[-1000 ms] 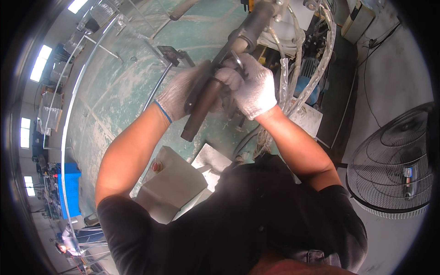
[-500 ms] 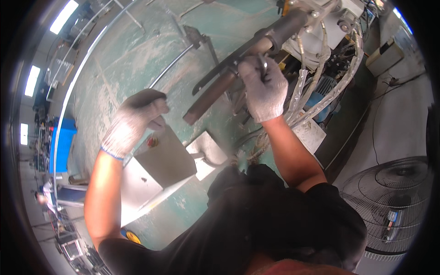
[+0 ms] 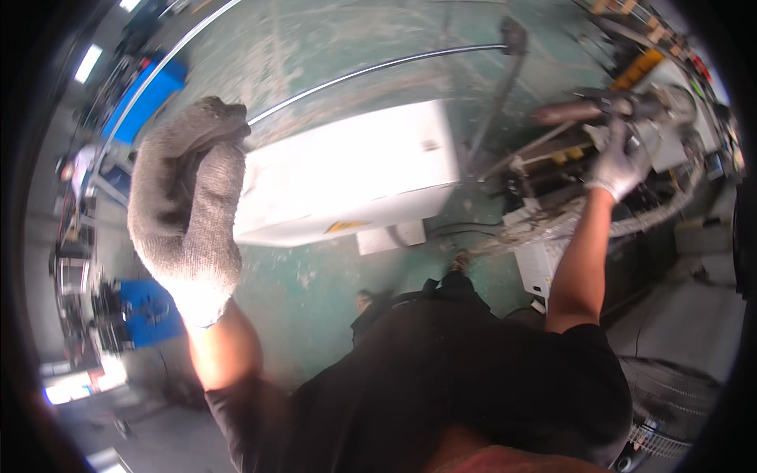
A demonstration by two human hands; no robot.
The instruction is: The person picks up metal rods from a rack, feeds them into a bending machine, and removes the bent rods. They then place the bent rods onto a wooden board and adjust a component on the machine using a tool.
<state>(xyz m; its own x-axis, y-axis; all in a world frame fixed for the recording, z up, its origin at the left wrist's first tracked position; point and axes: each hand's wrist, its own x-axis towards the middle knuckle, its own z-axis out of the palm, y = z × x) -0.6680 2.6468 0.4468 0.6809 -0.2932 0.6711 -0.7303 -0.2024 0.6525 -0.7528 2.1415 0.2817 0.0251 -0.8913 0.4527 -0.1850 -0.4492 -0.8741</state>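
My left hand (image 3: 189,197), in a grey-white knit glove, is raised close in front at the left. Its fingers are curled over the near end of a long thin metal rod (image 3: 378,69). From there the rod runs right to a dark bracket (image 3: 514,38) on a stand. Farther off at the right, my right hand (image 3: 621,164), gloved too, is closed at the machine head (image 3: 654,106), beside a dark cylindrical arm (image 3: 564,112). Blur hides what its fingers grip.
A white box-shaped cabinet (image 3: 355,169) stands between my hands, below the rod. Wrapped hoses (image 3: 568,230) trail from the machine. A wire-guard fan (image 3: 670,402) stands at the lower right. Blue units (image 3: 150,311) are at the left, and a person (image 3: 79,165) is far off there.
The view has swung left, so the machine and my right hand sit farther right. My left hand has come up closer, and more of the rod shows. My right hand stays at the machine.
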